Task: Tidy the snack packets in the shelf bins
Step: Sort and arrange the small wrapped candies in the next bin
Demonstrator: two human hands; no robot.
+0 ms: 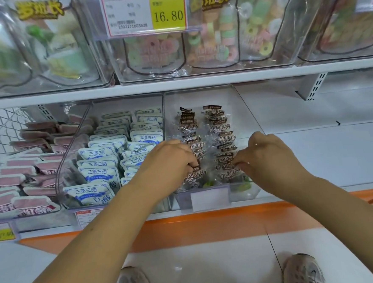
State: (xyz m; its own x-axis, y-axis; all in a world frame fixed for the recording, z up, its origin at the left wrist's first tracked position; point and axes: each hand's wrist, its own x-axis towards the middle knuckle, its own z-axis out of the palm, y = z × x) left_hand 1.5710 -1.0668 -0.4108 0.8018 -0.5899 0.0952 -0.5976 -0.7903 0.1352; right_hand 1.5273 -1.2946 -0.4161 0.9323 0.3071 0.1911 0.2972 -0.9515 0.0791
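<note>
A clear shelf bin point(243, 113) holds two rows of transparent snack packets with brown lettering point(219, 128). Both of my hands reach into its front. My left hand point(169, 160) pinches a brown-topped packet point(194, 176) at the near end of the left row. On the right row, my right hand point(268, 155) grips the edge of a front packet point(227, 165) with its fingertips. The packets behind stand roughly upright, overlapping. Left of this bin, another clear bin point(71, 149) holds white and blue packets point(101, 167) in two rows.
Pink packets point(29, 174) fill a bin at the far left. Above, clear bins hold bagged ring candies point(216, 37) behind a price tag reading 16.80 point(145, 11). Bare white shelf point(325, 145) lies to the right. An orange strip point(209, 226) edges the lower shelf; my shoes show below.
</note>
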